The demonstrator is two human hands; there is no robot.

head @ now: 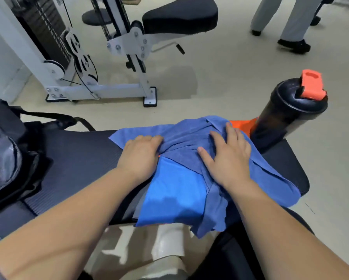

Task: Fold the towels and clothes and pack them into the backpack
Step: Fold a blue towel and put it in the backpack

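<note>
Blue towel [189,138] lies rumpled on the black padded surface [78,158], over a brighter blue garment [175,190], just left of the shaker bottle [286,118]; backpack [6,158] sits far left of the towel. Left hand [141,156] has its grip bunched on a towel fold, right hand [228,156] pressed flat and released on top. Soft, light, floppy cloth, so probably best pinched at corners or hems.

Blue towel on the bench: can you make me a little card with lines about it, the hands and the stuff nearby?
towel: dusty-blue terry towel, rumpled, half folded
underneath: shiny bright-blue garment
left hand: gripping a bunched fold of the towel
right hand: flat, pressing the towel
surface: black padded bench
bottle: black shaker bottle with orange flip cap, upright, right of the towel
backpack: black backpack, at the left edge
</note>
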